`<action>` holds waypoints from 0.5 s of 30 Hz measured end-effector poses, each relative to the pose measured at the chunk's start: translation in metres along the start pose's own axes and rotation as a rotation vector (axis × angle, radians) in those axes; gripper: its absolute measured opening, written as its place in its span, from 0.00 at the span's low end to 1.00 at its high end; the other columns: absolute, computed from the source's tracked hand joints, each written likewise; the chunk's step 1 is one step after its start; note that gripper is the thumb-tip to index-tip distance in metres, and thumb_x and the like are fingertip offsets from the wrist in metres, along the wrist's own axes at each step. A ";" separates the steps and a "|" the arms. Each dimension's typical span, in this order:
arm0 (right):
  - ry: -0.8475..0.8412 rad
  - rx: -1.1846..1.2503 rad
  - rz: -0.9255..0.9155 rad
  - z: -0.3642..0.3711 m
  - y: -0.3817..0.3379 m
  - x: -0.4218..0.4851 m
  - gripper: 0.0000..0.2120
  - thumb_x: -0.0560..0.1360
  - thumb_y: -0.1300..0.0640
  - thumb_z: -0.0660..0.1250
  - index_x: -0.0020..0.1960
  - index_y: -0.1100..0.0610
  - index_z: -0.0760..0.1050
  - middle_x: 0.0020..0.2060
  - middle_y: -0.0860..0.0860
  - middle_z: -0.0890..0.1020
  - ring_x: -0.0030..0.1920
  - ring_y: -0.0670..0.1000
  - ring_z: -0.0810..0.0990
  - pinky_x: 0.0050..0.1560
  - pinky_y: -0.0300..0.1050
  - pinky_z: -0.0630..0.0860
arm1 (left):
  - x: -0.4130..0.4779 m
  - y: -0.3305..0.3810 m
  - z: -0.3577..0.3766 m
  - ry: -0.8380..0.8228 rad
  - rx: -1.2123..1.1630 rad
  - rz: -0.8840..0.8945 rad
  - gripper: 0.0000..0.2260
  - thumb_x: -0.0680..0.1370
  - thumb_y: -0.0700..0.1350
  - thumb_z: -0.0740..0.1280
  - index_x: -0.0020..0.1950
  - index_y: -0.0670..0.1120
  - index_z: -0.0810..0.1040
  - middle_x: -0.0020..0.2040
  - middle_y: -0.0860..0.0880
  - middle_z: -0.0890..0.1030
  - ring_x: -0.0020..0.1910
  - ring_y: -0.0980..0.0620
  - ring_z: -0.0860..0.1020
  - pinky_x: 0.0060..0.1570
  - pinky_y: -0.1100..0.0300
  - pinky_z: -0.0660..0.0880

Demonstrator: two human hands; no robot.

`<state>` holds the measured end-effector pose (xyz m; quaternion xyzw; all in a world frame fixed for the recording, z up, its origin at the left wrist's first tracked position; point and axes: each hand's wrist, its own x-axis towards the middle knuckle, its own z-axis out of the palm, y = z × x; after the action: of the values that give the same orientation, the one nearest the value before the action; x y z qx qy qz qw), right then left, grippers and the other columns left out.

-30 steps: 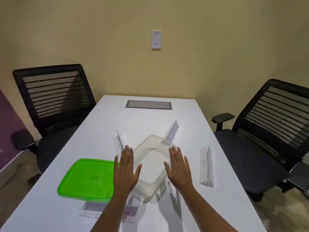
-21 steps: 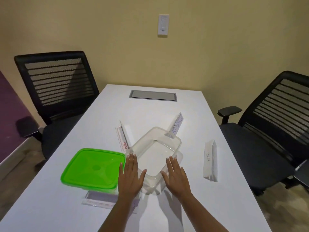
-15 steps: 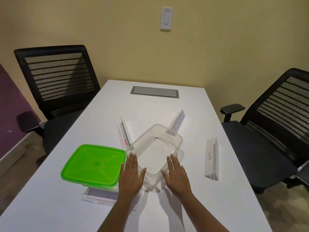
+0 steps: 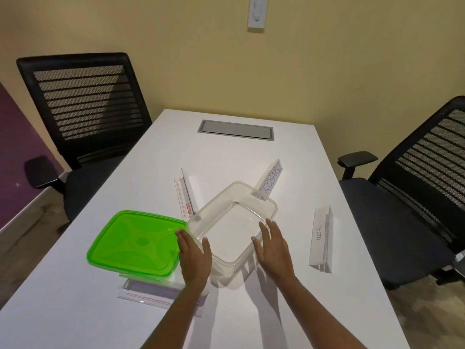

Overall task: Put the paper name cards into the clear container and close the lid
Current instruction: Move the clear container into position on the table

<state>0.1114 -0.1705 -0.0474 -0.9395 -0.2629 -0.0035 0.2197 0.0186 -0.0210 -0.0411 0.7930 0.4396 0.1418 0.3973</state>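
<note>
An empty clear container (image 4: 234, 222) sits lidless in the middle of the white table (image 4: 226, 152). Its green lid (image 4: 137, 243) lies flat to the left. My left hand (image 4: 193, 258) and my right hand (image 4: 273, 248) flank the container's near corner with straight fingers, holding nothing. A name card reading KOSAKS (image 4: 270, 181) leans at the container's far corner. A card reading BETA (image 4: 320, 239) lies to the right. A third card holder (image 4: 185, 195) stands at the far left of the container. A fourth holder (image 4: 151, 290) lies partly under the lid and my left forearm.
Two black mesh office chairs stand at the table, one at the left (image 4: 83, 104) and one at the right (image 4: 415, 192). A grey cable hatch (image 4: 235, 129) is set into the far end of the table. A wall switch (image 4: 256, 13) is above.
The view has tilted down and closer to the table. Both hands have slid back from over the container's rim to its near corner, and stay flat and empty.
</note>
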 end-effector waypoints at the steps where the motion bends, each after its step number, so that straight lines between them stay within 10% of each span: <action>1: -0.001 0.018 0.023 -0.003 0.002 0.008 0.24 0.80 0.49 0.55 0.73 0.56 0.61 0.75 0.54 0.61 0.76 0.52 0.57 0.72 0.46 0.62 | 0.003 0.004 0.001 -0.013 -0.097 -0.098 0.31 0.81 0.45 0.58 0.77 0.34 0.46 0.79 0.38 0.47 0.78 0.42 0.52 0.74 0.51 0.56; 9: -0.136 0.208 0.220 -0.020 0.017 0.073 0.26 0.80 0.53 0.55 0.76 0.59 0.53 0.76 0.58 0.56 0.74 0.58 0.61 0.68 0.54 0.66 | 0.016 0.016 0.023 -0.074 -0.524 -0.581 0.22 0.80 0.40 0.56 0.74 0.36 0.58 0.73 0.35 0.65 0.70 0.37 0.67 0.68 0.49 0.65; 15: -0.241 0.362 0.347 -0.019 0.031 0.107 0.21 0.80 0.59 0.54 0.72 0.63 0.60 0.67 0.63 0.71 0.67 0.60 0.70 0.65 0.50 0.67 | 0.020 0.014 0.032 -0.038 -0.640 -0.644 0.21 0.81 0.41 0.55 0.73 0.37 0.60 0.71 0.36 0.68 0.69 0.37 0.68 0.70 0.46 0.64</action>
<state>0.2210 -0.1495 -0.0296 -0.9095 -0.1187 0.1932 0.3483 0.0571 -0.0251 -0.0535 0.4557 0.5904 0.1254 0.6542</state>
